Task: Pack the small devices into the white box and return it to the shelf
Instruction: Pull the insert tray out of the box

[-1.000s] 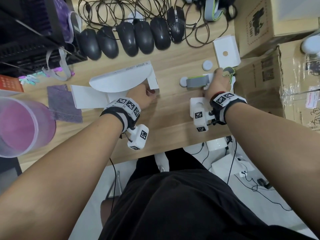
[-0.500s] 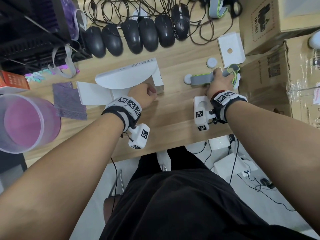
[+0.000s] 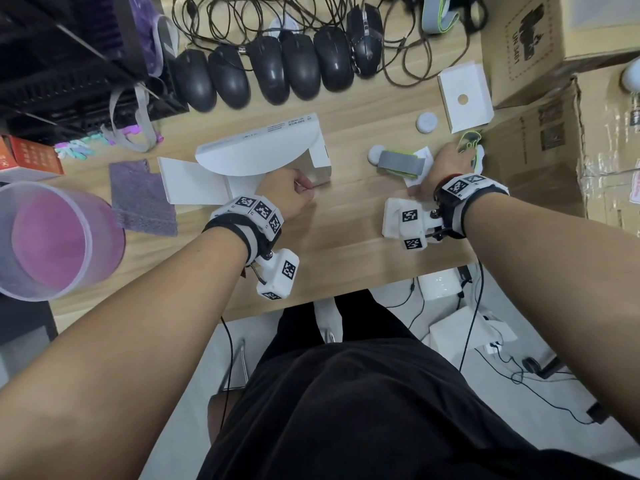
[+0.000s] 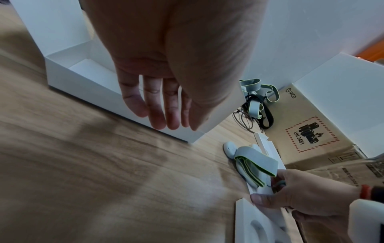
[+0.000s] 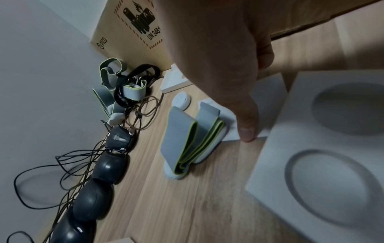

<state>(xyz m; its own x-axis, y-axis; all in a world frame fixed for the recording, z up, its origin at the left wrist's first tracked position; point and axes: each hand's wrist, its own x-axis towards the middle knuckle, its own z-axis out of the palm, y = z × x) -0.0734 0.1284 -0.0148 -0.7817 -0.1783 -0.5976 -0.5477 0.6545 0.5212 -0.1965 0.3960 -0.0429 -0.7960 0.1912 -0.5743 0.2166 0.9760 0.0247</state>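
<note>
The white box (image 3: 321,168) stands open in the middle of the desk, its lid (image 3: 256,150) curving up behind it. My left hand (image 3: 306,187) grips the box's near wall at the right corner, fingers draped over it (image 4: 164,115). My right hand (image 3: 446,164) pinches a white card (image 5: 230,129) that carries a folded grey-green strap (image 3: 401,162); the thumb presses on the card's edge. A small round white device (image 3: 376,154) lies at the strap's left end. Another one (image 3: 426,122) lies farther back.
A white foam tray (image 5: 322,148) with round recesses lies by my right wrist. A white insert with a hole (image 3: 464,95) leans on cardboard boxes (image 3: 540,50) at the right. Several black mice (image 3: 270,71) and tangled cables line the back. A pink tub (image 3: 52,240) stands at the left.
Both hands keep their holds in the same places; only the head view has shifted slightly.
</note>
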